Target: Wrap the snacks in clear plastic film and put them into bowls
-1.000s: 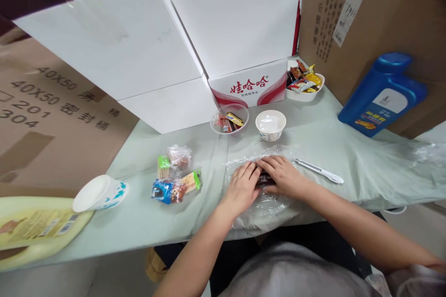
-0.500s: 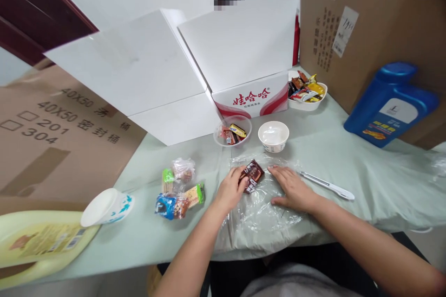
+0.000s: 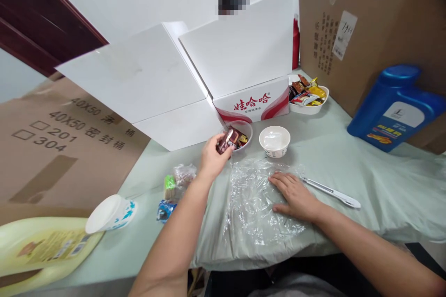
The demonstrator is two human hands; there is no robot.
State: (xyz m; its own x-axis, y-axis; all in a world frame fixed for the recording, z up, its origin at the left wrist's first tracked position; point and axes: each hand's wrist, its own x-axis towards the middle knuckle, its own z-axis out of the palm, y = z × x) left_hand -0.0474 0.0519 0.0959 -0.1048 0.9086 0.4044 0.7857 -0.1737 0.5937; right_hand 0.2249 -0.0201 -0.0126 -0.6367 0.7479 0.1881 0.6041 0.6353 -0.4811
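My left hand [image 3: 213, 155] is closed on a brown wrapped candy [image 3: 226, 141] and holds it over the near rim of a small clear bowl [image 3: 246, 128] that has other wrapped candies in it. My right hand [image 3: 294, 192] lies flat, fingers spread, on a sheet of clear plastic film [image 3: 252, 204] spread on the pale green table cover [image 3: 348, 167]. A white paper bowl [image 3: 274, 140] stands just beyond the film, and a white-handled knife [image 3: 331, 191] lies to the right of my right hand.
A pile of wrapped snacks [image 3: 174, 185] lies left of my left arm. A tipped paper cup [image 3: 109, 213] and a yellow jug [image 3: 38, 246] are at the near left. An open white carton [image 3: 209, 79], a candy-filled bowl [image 3: 308, 95], a blue jug [image 3: 395, 106] and cardboard boxes [image 3: 365, 23] ring the back.
My left hand lifted the brown candy off the plastic film and carried it up and away to the clear bowl. My right hand stayed flat on the film.
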